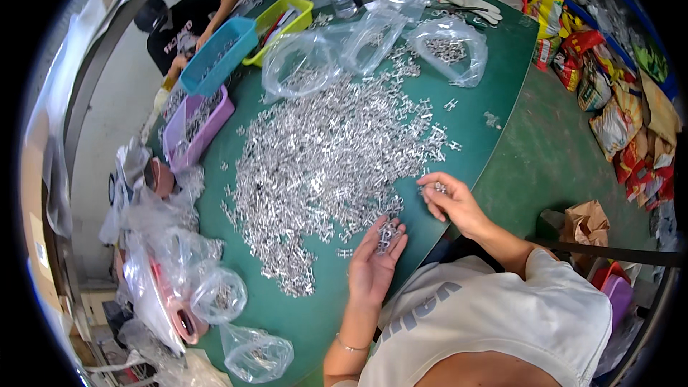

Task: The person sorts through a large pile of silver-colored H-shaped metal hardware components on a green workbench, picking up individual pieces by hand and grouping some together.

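A: Left hand (pixel 374 261) first. What is it doing?

B: It lies palm up on the table (pixel 301 315), fingers loosely spread, cupping a few small metal parts (pixel 388 233) near the fingertips.

A: And the right hand (pixel 450 202)?

B: Raised just above the table's edge, fingers curled narrow, pinching one part (pixel 438 188) between thumb and fingertips.

A: Where is the rest?

B: A broad heap (pixel 330 165) of the same silvery parts covers the green top, just ahead of both hands. Clear bags (pixel 448 50) with more parts lie beyond it and at the left edge.

A: Anything else?

B: Bins (pixel 215 57) in blue, yellow and purple at the far left, where another person (pixel 179 25) sits.
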`<state>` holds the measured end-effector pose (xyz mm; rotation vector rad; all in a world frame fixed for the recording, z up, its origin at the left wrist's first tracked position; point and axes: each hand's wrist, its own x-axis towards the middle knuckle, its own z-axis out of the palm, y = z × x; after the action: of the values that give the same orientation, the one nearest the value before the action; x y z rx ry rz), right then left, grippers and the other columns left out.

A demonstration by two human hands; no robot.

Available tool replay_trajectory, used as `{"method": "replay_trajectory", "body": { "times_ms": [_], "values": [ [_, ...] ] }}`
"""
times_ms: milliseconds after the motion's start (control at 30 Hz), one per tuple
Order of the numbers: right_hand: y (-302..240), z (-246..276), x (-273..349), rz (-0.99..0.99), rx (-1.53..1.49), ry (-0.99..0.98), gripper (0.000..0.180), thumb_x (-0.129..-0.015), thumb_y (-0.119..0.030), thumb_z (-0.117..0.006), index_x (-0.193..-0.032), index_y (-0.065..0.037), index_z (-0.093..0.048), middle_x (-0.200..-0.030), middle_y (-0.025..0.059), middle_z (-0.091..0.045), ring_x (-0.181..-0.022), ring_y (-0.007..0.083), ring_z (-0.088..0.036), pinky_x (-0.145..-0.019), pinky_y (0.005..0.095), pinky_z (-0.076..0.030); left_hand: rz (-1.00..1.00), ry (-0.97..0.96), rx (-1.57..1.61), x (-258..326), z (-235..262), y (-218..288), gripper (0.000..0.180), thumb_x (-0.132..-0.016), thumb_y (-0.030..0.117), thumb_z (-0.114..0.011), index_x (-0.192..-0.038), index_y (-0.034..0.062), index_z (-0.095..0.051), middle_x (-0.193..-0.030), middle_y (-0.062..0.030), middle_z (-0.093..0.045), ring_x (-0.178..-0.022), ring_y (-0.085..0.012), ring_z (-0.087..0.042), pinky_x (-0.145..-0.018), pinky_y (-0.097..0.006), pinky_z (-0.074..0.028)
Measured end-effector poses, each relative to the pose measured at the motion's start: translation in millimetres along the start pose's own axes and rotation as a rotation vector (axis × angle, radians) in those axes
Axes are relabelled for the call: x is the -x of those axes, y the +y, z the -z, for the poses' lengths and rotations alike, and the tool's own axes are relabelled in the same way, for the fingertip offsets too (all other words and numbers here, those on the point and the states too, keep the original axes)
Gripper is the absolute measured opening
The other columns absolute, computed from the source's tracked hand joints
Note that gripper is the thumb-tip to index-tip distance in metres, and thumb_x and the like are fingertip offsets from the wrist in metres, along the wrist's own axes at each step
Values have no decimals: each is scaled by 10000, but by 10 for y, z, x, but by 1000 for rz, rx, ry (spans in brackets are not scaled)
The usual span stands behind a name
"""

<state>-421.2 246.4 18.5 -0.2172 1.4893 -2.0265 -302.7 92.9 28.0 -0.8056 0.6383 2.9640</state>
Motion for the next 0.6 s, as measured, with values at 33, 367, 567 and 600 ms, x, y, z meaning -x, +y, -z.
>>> {"method": "replay_trajectory", "body": {
  "times_ms": [33,367,567,600],
  "values": [
    [-2,78,-8,5,-39,56,194,-866,-50,-460,-1052,-4,-485,-745,23,-481,-519,54,-425,-432,181,-329,37,-11,-12,-90,-137,12,387,-860,74,-423,-1218,-64,-367,-1168,-217,-469,-1084,-330,-478,-942,-413,-401],
    [-45,610,104,119,-284,284,343,-765,62,-399,-1096,-7,-455,-922,60,-448,-711,135,-505,-586,240,-414,212,-114,-210,-1020,-905,-201,375,-877,82,-379,-1220,-66,-343,-1144,-204,-444,-1107,-326,-445,-969,-385,-376],
    [-16,758,74,123,-268,322,386,-728,78,-391,-1102,0,-445,-945,76,-446,-744,146,-508,-622,254,-421,215,-79,-217,-1533,-1126,-358,339,-874,85,-425,-1180,-50,-373,-1100,-188,-456,-1013,-321,-479,-896,-389,-429],
    [-7,750,54,133,-263,333,393,-725,81,-387,-1106,1,-441,-952,79,-446,-752,151,-509,-631,259,-422,186,-124,-169,-1693,-1335,-322,367,-882,113,-424,-1205,-41,-340,-1142,-194,-426,-1050,-339,-450,-918,-411,-405]
  ]
}}
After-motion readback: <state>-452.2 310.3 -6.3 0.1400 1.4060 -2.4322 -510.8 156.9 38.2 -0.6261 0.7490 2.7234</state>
